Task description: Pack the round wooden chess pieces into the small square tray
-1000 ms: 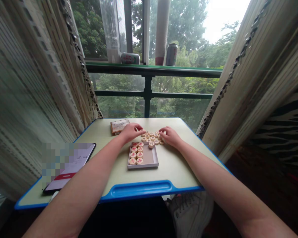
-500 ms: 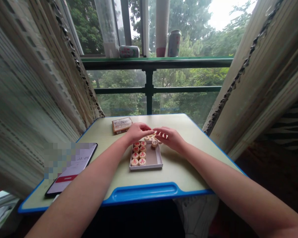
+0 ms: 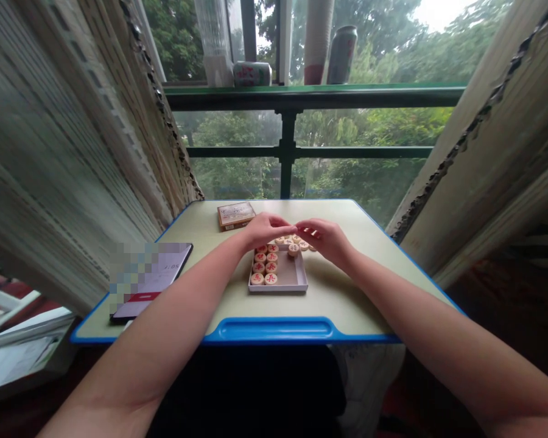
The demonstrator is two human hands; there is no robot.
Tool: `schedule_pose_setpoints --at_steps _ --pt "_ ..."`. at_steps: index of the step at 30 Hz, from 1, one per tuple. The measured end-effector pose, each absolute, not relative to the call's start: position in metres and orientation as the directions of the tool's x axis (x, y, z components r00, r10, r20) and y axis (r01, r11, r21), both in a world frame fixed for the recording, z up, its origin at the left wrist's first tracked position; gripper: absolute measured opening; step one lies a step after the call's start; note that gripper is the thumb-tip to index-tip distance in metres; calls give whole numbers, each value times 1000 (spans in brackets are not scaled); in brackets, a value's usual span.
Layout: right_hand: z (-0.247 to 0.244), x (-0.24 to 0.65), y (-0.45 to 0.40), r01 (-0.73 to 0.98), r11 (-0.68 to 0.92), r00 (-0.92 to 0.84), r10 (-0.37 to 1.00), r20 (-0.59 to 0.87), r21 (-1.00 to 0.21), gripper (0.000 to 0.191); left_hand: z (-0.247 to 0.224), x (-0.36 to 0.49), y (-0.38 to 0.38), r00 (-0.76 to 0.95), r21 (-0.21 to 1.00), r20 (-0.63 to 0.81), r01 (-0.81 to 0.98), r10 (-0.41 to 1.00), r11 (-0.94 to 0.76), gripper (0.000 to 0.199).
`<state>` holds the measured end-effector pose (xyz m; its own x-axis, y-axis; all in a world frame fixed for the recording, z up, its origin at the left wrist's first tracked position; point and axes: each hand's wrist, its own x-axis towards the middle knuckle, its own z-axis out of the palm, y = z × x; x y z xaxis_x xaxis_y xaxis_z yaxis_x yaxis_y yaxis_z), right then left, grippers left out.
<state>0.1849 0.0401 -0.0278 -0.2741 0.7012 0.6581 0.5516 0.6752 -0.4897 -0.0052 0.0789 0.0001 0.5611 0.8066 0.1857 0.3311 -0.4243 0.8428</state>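
A shallow white box (image 3: 296,288) lies on the table with red-lettered round Chinese chess pieces (image 3: 271,267) in two columns on its left side. One dark-lettered piece (image 3: 293,250) sits at the box's far right corner. More loose pieces (image 3: 304,245) lie just beyond the box, partly covered by my hands. Over the far edge of the box, my left hand (image 3: 269,230) has its fingers stretched out, thumb apart. My right hand (image 3: 325,236) hovers above the loose pieces, fingers spread and slightly bent. The fingertips of both hands come together; no piece shows in either.
A patterned box lid (image 3: 235,214) lies beyond my left hand. A phone (image 3: 158,283) rests at the table's left side. The blue tray lip (image 3: 276,329) runs along the near edge. Cans (image 3: 252,74) stand or lie on the green window rail (image 3: 329,96).
The camera view has shifted, so the table appears higher and further right. Both hands remain over the far end of the box, their fingertips closer together. The pieces in the box look the same.
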Motion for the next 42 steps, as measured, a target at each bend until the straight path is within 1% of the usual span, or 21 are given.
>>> schedule_pose_setpoints --at_steps 7,10,13,17,20,23,27,29,31,33,38,42 --pt "-26 186 42 573 655 -305 729 613 -493 19 -5 -6 85 536 846 229 303 813 -438 40" --pt "-24 186 40 574 633 -342 762 550 -519 17 -9 -5 86 533 857 228 288 815 -428 41" --pt "-22 186 38 578 614 -374 784 495 -537 17 -11 -4 85 523 848 227 309 821 -431 42" --pt "-22 188 39 584 617 -344 776 528 -527 18 -10 -3 82 522 843 236 310 820 -440 41" --pt "-22 188 40 552 642 -358 759 544 -532 19 -10 -3 83 526 859 220 295 821 -419 42" --pt "-23 186 40 527 636 -366 768 525 -563 21 -10 -4 84 538 862 211 292 816 -415 42" --pt "-22 184 39 506 588 -324 808 493 -631 24 -6 -6 84 566 863 215 272 796 -427 42" --pt "-20 183 38 503 577 -315 816 486 -643 26 -2 -7 81 582 866 200 271 788 -420 42" --pt "-17 184 36 521 585 -331 810 484 -622 25 2 -8 79 598 870 170 283 783 -405 43" --pt "-13 186 35 552 603 -353 794 494 -576 22 3 -10 80 598 870 156 294 786 -396 43" --pt "-4 190 31 616 626 -369 765 528 -478 18 -3 -20 92 491 849 224 326 842 -416 47" --pt "-3 189 30 623 643 -390 748 536 -444 16 -8 -22 96 506 851 173 355 845 -387 45"
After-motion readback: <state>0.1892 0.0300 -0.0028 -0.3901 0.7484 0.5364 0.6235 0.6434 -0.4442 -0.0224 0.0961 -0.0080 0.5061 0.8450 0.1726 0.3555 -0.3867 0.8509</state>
